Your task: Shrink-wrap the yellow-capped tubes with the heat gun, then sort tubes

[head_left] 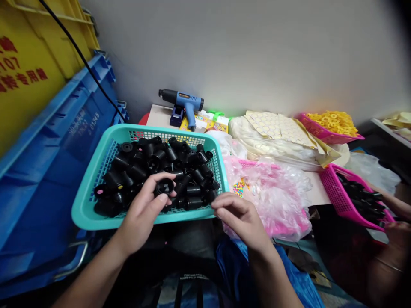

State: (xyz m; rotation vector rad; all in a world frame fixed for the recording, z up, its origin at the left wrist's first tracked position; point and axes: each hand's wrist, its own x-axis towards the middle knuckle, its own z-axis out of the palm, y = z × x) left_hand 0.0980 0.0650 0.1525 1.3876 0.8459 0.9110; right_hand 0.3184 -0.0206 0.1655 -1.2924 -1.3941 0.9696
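My left hand [143,212] holds a black cylindrical plastic part [165,186] between thumb and fingers, its round hollow end facing up toward me. It is over the front of a turquoise basket [86,217] heaped with similar black parts [136,173], a few showing pink or yellow dots. At the basket's front right corner is my right hand [239,216], apart from the left. Its thumb and fingertips are drawn together in a pinch; whether a small thing is between them is hidden.
Blue crates [48,171] and a yellow crate [28,64] stack at left. Behind the basket stands a blue heat gun [189,105]. Plastic bags [276,192] lie at right, near a pink basket of yellow rings [334,124]. Another person's hands [398,239] are by a pink basket [330,188] of black parts.
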